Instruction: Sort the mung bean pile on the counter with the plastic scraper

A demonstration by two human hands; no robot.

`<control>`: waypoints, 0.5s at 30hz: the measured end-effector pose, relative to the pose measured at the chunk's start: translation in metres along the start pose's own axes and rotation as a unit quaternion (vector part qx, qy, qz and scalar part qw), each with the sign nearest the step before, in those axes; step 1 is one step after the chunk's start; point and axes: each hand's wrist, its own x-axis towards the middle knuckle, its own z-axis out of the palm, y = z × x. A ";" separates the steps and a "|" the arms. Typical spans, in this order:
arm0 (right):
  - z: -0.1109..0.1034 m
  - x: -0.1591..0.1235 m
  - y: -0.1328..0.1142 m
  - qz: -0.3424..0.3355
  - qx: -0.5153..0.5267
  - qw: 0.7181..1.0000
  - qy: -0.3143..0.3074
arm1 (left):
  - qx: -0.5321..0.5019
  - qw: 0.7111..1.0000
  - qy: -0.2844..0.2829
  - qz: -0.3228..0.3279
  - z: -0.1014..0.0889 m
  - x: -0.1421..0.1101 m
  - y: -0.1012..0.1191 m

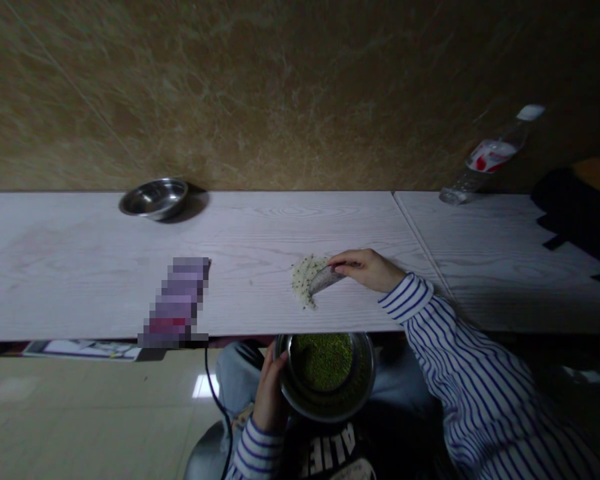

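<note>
My right hand is closed on a greyish, flat scoop-like piece, whose exact kind I cannot make out. Its lower edge touches a small pile of white grains mixed with green ones on the pale wooden table. Below the table's front edge, my left hand grips the left rim of a metal bowl. Small green beans lie inside that bowl, which rests at my lap.
An empty-looking steel bowl stands against the wall at the back left. A blurred-out phone-like object lies near the front edge, with a cable hanging below. At right are a clear plastic bottle and a dark object.
</note>
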 end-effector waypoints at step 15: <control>-0.031 -0.039 0.037 0.127 0.100 0.935 0.316 | 0.011 1.000 0.001 -0.005 -0.007 0.010 -0.020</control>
